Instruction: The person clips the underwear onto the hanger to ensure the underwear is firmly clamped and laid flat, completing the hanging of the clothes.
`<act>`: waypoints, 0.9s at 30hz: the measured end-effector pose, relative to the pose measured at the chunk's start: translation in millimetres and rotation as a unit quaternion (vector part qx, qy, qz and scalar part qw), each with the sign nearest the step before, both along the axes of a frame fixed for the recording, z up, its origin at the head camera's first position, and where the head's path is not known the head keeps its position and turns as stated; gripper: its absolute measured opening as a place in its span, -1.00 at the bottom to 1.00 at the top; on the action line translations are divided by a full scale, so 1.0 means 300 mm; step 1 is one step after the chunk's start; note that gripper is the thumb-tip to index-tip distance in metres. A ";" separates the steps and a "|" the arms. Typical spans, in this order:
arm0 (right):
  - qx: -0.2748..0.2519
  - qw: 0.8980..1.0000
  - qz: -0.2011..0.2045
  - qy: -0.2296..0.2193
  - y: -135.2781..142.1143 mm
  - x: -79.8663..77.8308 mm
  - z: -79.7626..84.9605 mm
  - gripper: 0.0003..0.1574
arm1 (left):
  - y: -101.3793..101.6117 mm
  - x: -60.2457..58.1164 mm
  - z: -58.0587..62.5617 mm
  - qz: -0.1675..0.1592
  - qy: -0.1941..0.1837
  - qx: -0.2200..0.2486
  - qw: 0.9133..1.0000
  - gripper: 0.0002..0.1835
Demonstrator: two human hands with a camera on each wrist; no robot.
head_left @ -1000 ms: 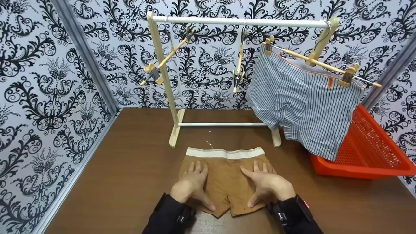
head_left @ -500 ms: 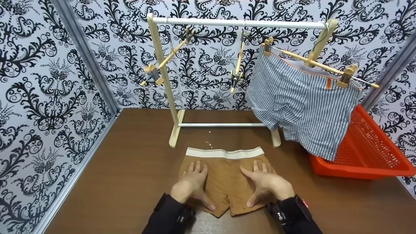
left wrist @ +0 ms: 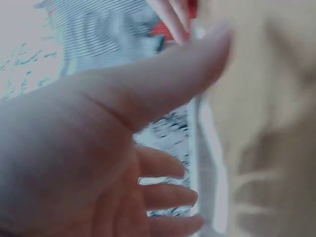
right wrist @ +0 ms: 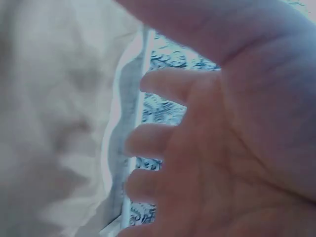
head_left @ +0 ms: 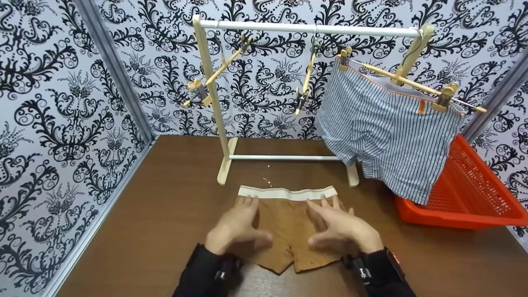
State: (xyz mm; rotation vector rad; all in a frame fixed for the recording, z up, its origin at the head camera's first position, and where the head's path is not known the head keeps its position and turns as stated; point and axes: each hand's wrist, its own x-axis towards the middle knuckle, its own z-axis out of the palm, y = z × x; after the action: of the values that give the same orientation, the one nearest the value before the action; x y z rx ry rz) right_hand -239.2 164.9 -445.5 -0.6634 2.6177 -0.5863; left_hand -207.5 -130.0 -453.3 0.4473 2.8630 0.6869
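Tan shorts [head_left: 284,231] flat on brown table [head_left: 177,206]; hands [head_left: 236,227] [head_left: 344,227] spread above, gripping nothing; patterned wallpaper [head_left: 270,82] behind.

Lots of blur and blocked bits here
Left hand [head_left: 234,227] is smeared in the head view, right hand [head_left: 348,227] a bit too, and they cover parts of the brown shorts [head_left: 284,231]. Striped shorts [head_left: 392,128] block some of the red basket [head_left: 458,218], which gets clipped at the right edge. Dark sleeves [head_left: 206,270] run off the bottom.
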 end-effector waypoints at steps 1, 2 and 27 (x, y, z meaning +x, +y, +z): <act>-0.019 1.000 0.008 0.012 -0.002 -0.004 0.004 0.34 | -0.013 0.005 0.015 0.004 0.027 0.022 0.999 0.23; -0.037 0.999 0.020 0.027 -0.005 -0.010 0.008 0.29 | -0.026 0.009 0.030 0.008 0.052 0.045 0.998 0.20; -0.557 0.816 -0.070 -0.135 -0.659 -0.301 0.481 -0.13 | -0.264 0.008 0.564 0.118 0.130 0.668 0.723 -0.27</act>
State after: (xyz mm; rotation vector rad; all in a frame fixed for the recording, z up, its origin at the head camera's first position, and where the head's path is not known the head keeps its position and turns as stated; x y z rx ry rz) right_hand -329.5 -32.9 -301.3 -0.5904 1.8394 -2.1282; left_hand -205.2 -209.1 -283.9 0.2860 2.0405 2.8659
